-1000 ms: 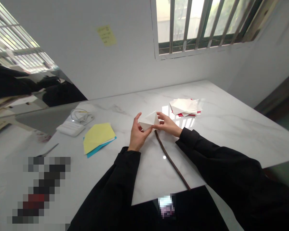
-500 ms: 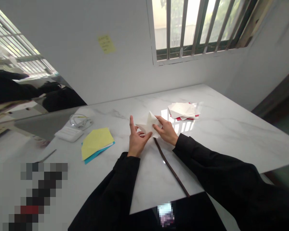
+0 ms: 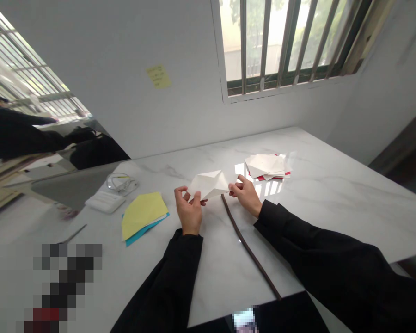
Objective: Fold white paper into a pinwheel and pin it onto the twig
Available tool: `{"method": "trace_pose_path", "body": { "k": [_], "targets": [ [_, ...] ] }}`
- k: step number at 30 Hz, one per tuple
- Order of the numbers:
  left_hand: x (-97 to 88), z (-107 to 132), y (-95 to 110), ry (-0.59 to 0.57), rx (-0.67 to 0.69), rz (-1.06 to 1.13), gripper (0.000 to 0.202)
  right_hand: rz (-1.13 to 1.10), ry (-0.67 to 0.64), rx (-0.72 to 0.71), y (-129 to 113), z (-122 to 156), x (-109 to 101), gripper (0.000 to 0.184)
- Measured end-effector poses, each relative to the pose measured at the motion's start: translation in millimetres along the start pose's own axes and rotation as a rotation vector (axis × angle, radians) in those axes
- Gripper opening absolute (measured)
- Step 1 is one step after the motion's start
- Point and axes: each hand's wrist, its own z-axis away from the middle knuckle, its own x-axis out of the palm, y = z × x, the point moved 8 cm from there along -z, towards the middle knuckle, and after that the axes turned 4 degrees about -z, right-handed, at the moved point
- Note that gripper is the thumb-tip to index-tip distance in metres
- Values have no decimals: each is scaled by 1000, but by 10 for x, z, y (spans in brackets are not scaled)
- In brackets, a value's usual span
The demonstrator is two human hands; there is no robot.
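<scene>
A white sheet of folded paper (image 3: pixel 208 184) is held above the marble-patterned table, with creases running across it. My left hand (image 3: pixel 190 210) grips its left and lower edge, the thumb in front and the fingers partly behind. At the opposite end, my right hand (image 3: pixel 246 194) pinches the paper's right corner between thumb and fingers. Under and in front of the paper, a thin dark brown strip (image 3: pixel 249 252) lies on the table and runs toward me.
A stack of white and red papers (image 3: pixel 267 166) lies at the back right. To the left are yellow paper (image 3: pixel 143 213) over blue sheets, a white box-like device (image 3: pixel 104 201) and a coiled cable (image 3: pixel 119 182). A person in dark clothes (image 3: pixel 21 127) is at the far left.
The paper has gone from a raised, pointed fold to a flatter, wider shape. My left hand has shifted to its left edge and my right hand to its right corner.
</scene>
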Motion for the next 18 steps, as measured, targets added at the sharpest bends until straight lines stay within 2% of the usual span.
{"method": "trace_pose_path", "body": {
  "k": [2, 4, 5, 7, 9, 10, 13, 16, 18],
  "targets": [
    [-18, -25, 1, -1, 16, 7, 37, 47, 29, -75, -88, 20, -33, 64],
    [10, -42, -4, -54, 30, 2, 29, 119, 23, -175, -218, 34, -51, 76],
    [34, -45, -8, -89, 32, -1, 28, 155, 2, -219, -280, 35, -52, 73],
    [77, -44, -12, -146, 29, -5, 27, 220, -46, -287, -376, 17, -63, 53],
    [98, -37, 4, -166, 29, -2, 25, 300, -75, -324, -419, -22, -97, 32],
    [105, -33, 21, -172, 33, 2, 25, 348, -82, -329, -419, -47, -120, 27],
    [123, -24, 63, -191, 36, 9, 31, 442, -131, -302, -352, -108, -157, 29],
    [101, -34, 38, -176, 5, -23, 38, 381, -251, -257, -286, -106, -101, 37],
    [77, -49, 1, -156, -10, -33, 40, 338, -329, -279, -316, -62, -32, 43]
  ]
}}
